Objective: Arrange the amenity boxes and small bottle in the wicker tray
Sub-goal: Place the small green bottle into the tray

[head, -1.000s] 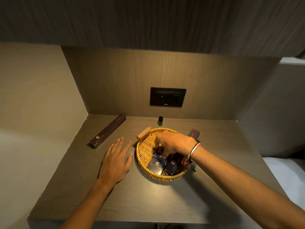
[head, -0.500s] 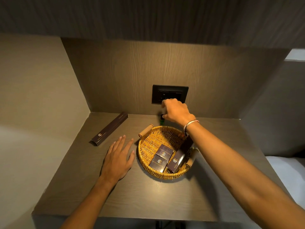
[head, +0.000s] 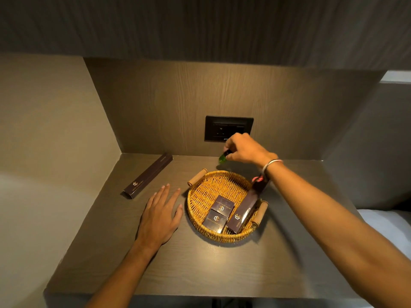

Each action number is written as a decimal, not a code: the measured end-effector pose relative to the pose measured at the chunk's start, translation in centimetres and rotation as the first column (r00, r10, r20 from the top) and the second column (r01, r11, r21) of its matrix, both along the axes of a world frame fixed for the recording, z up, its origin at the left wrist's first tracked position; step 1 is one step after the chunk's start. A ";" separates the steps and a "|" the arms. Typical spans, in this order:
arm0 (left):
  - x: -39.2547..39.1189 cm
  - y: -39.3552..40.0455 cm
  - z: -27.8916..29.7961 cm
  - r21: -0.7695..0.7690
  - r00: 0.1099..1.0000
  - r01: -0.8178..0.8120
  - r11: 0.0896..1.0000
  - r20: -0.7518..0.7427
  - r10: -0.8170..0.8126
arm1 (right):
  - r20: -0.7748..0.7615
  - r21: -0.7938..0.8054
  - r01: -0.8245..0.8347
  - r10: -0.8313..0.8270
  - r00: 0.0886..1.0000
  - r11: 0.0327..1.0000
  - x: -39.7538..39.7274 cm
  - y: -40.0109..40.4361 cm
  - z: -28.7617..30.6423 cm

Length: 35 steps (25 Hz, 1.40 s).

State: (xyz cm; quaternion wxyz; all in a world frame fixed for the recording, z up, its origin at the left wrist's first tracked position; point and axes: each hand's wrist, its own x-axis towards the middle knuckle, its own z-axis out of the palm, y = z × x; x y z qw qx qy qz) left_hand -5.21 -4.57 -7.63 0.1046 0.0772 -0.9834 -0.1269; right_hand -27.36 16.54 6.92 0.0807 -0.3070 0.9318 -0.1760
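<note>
A round wicker tray (head: 201,196) with two cork handles sits mid-shelf. Inside it lie two small dark square boxes (head: 216,220) and one longer dark box (head: 243,213) leaning on the right rim. My right hand (head: 244,150) is behind the tray, near the back wall, shut on a small green bottle (head: 222,158) by its dark cap; the bottle hangs tilted above the shelf. My left hand (head: 160,215) lies flat and open on the shelf just left of the tray. A long slim dark box (head: 148,175) rests on the shelf at the back left.
The wooden shelf (head: 200,267) is an alcove closed by a left wall and a back panel with a black power socket (head: 228,127). A dark overhead panel hangs above. White bedding (head: 387,221) shows at the right.
My right hand left the tray, reached back to the green bottle by the wall, gripped it and lifted it off the shelf. The left hand has stayed flat.
</note>
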 end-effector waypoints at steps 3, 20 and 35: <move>0.0 -0.1 0.0 -0.011 1.000 0.005 1.000 0.001 -0.005 | 0.133 0.076 -0.130 0.119 0.984 0.989 0.3 2.1 1.5; -0.1 0.1 0.3 0.003 0.999 0.006 1.000 0.033 -0.006 | 0.030 0.348 -0.194 0.196 0.980 0.917 1.1 2.1 -2.6; 0.1 0.2 0.7 -0.021 0.999 0.012 1.000 0.040 -0.011 | -0.123 -0.223 0.088 -0.117 0.985 0.971 -0.7 7.6 0.0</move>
